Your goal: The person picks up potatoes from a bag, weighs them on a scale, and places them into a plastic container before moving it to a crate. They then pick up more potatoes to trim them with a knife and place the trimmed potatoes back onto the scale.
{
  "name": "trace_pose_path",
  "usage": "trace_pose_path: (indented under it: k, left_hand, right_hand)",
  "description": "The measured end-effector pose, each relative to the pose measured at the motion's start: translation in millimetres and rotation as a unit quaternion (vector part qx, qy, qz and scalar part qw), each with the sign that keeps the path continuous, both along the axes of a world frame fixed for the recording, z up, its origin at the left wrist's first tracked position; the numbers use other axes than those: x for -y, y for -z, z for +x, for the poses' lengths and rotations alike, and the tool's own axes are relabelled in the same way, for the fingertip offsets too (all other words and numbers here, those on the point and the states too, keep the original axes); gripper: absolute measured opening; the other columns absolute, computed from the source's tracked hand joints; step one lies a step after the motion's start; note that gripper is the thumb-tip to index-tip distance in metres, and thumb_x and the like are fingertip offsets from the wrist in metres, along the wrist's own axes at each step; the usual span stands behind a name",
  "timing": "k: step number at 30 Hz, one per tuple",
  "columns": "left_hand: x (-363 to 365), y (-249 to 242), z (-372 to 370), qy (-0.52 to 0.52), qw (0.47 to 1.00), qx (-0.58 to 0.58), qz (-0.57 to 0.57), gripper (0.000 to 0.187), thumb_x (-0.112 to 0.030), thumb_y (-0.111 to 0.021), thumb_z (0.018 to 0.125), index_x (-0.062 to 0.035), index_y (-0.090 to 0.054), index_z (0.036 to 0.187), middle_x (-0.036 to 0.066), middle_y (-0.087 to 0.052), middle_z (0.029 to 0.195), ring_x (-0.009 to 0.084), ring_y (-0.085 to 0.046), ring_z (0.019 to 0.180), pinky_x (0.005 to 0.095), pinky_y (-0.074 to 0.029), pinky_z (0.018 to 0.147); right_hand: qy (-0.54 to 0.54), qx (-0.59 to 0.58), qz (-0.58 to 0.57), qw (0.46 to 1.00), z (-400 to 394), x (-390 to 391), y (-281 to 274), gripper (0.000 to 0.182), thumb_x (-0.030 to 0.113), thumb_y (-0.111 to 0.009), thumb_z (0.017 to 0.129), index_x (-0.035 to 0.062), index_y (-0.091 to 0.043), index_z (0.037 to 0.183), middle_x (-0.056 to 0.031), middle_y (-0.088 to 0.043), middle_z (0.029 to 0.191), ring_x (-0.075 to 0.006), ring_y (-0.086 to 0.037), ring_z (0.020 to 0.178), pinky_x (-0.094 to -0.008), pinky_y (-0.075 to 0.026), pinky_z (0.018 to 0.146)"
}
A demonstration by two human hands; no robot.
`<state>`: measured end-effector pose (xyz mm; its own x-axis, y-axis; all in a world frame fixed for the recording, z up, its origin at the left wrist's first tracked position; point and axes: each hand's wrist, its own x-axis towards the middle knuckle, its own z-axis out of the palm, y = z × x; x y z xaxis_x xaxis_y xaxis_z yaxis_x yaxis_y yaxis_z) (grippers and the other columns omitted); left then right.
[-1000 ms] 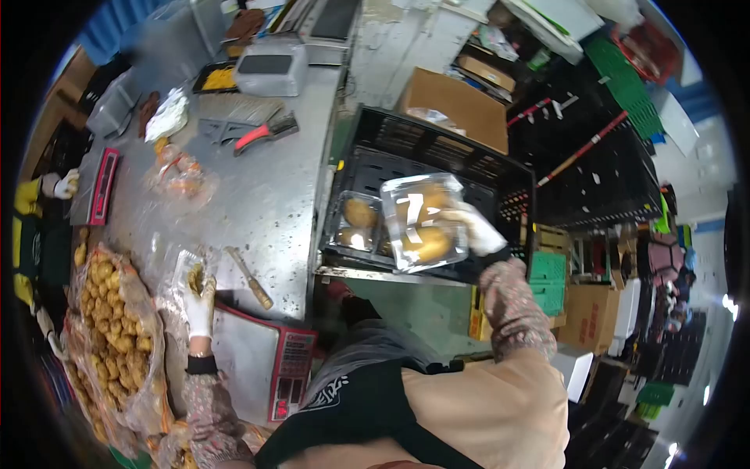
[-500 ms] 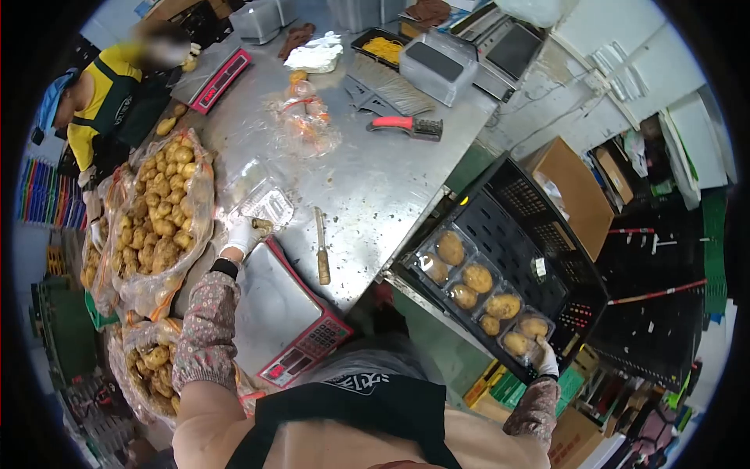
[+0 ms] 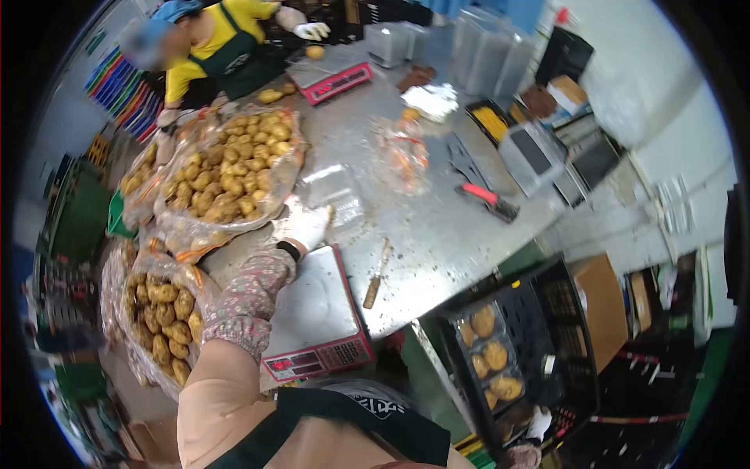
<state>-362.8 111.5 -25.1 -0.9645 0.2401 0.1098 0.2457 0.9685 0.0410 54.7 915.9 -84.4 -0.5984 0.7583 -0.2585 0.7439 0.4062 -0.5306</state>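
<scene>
My left hand (image 3: 303, 224), in a white glove, reaches over the table beside the scale (image 3: 308, 305). Its fingers are curled at the near edge of a clear plastic tray (image 3: 336, 191); a small brownish thing shows at the fingertips, too blurred to name. My right hand (image 3: 539, 423), also gloved, is low at the near end of the black crate (image 3: 539, 313), beside the packed potatoes, its fingers smeared and partly shaded. In the crate, clear packs of potatoes (image 3: 494, 356) lie in a row. A knife (image 3: 373, 289) with a wooden handle rests on the table.
Bags of potatoes (image 3: 234, 164) stand left, another bag (image 3: 164, 313) nearer me. A co-worker in yellow (image 3: 234, 39) is at the far side by a second scale (image 3: 336, 82). A red-handled brush (image 3: 488, 199) and plastic tubs (image 3: 492, 59) are on the table. A cardboard box (image 3: 601, 313) stands behind the crate.
My view has turned left, so the table and crate appear shifted. My left hand has moved forward onto the tray's edge. The co-worker's gloved hand has moved away from the potato by the far scale.
</scene>
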Motion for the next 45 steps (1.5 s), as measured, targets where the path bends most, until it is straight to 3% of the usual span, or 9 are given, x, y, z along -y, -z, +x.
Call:
trace_pose_path:
  k: [7, 11, 13, 16, 21, 23, 35, 40, 45]
  left_hand:
    - [2, -45, -9, -0.019, 0.999, 0.012, 0.041, 0.021, -0.024, -0.060, 0.087, -0.0087, -0.062, 0.101, 0.016, -0.064, 0.084, 0.0320, -0.064, 0.075, 0.0430, -0.050, 0.066]
    - [1, -70, -11, 0.025, 0.986, -0.102, 0.131, 0.015, -0.026, -0.061, 0.088, -0.0115, -0.065, 0.090, 0.013, -0.062, 0.080, 0.0321, -0.062, 0.073, 0.0438, -0.049, 0.064]
    - [4, -91, -4, -0.072, 0.972, -0.146, 0.169, 0.015, -0.027, -0.060, 0.089, -0.0131, -0.065, 0.087, 0.011, -0.060, 0.078, 0.0312, -0.062, 0.071, 0.0428, -0.049, 0.063]
    - [-2, -111, 20, -0.020, 0.976, -0.190, 0.102, 0.020, -0.030, -0.060, 0.088, -0.0121, -0.064, 0.080, 0.009, -0.059, 0.073, 0.0284, -0.062, 0.067, 0.0414, -0.049, 0.060]
    - [-23, -111, 136, 0.127, 0.975, -0.179, 0.013, 0.014, -0.028, -0.060, 0.084, -0.0149, -0.061, 0.079, 0.005, -0.059, 0.076, 0.0220, -0.061, 0.070, 0.0367, -0.048, 0.059]
    - [-17, -105, 185, 0.184, 0.972, -0.135, 0.054, 0.017, -0.030, -0.060, 0.083, -0.0134, -0.060, 0.079, 0.005, -0.058, 0.075, 0.0213, -0.061, 0.071, 0.0353, -0.048, 0.061]
    - [66, -101, 363, -0.117, 0.944, -0.117, 0.286, 0.041, -0.024, -0.075, 0.075, -0.0114, -0.064, 0.113, 0.010, -0.065, 0.095, 0.0304, -0.062, 0.092, 0.0419, -0.050, 0.082]
    - [172, -23, 419, -0.551, 0.826, -0.097, 0.071, 0.064, -0.031, -0.065, 0.081, 0.0002, -0.045, 0.134, 0.032, -0.048, 0.127, 0.0463, -0.051, 0.112, 0.0497, -0.040, 0.098]
    - [240, 23, 443, -0.564, 0.819, 0.033, 0.100, 0.074, -0.029, -0.075, 0.073, -0.0010, -0.046, 0.134, 0.031, -0.052, 0.126, 0.0409, -0.060, 0.104, 0.0443, -0.051, 0.086]
  right_hand:
    - [-0.051, -0.007, 0.040, 0.998, -63, 22, -38, 0.037, 0.006, -0.066, 0.085, -0.0103, -0.058, 0.116, -0.0203, -0.064, 0.115, -0.0272, -0.062, 0.104, -0.0336, -0.047, 0.094]
    - [-0.079, -0.039, 0.056, 0.995, -77, -3, -3, 0.029, 0.005, -0.067, 0.083, -0.0088, -0.063, 0.109, -0.0180, -0.068, 0.105, -0.0248, -0.065, 0.093, -0.0328, -0.050, 0.087]
    - [-0.285, -0.087, 0.214, 0.930, -90, 27, -40, 0.021, 0.021, -0.058, 0.090, 0.0022, -0.067, 0.087, -0.0161, -0.065, 0.080, -0.0296, -0.061, 0.075, -0.0380, -0.050, 0.069]
    - [-0.076, -0.078, 0.055, 0.993, -122, 14, -10, 0.023, 0.005, -0.064, 0.086, -0.0069, -0.065, 0.106, -0.0136, -0.069, 0.097, -0.0207, -0.065, 0.086, -0.0304, -0.051, 0.080]
    - [-0.064, -0.096, -0.046, 0.992, -192, 167, -142, 0.020, 0.001, -0.060, 0.090, -0.0073, -0.064, 0.108, -0.0125, -0.069, 0.099, -0.0195, -0.064, 0.087, -0.0293, -0.051, 0.082]
    - [-0.190, -0.200, 0.036, 0.961, -211, 152, -104, 0.022, 0.008, -0.060, 0.092, -0.0058, -0.065, 0.109, -0.0105, -0.069, 0.099, -0.0154, -0.063, 0.087, -0.0266, -0.052, 0.078]
    - [-0.512, -0.221, 0.111, 0.823, -300, 377, -179, 0.024, 0.007, -0.060, 0.093, -0.0065, -0.064, 0.112, -0.0173, -0.069, 0.108, -0.0246, -0.067, 0.099, -0.0328, -0.051, 0.088]
    - [-0.578, -0.257, 0.079, 0.771, -283, 479, -206, 0.022, 0.007, -0.062, 0.090, -0.0021, -0.068, 0.108, -0.0169, -0.070, 0.103, -0.0252, -0.068, 0.093, -0.0324, -0.051, 0.084]
    - [-0.661, -0.245, 0.044, 0.708, -254, 574, -230, 0.021, 0.002, -0.061, 0.088, -0.0009, -0.069, 0.107, -0.0158, -0.070, 0.102, -0.0251, -0.068, 0.094, -0.0323, -0.052, 0.083]
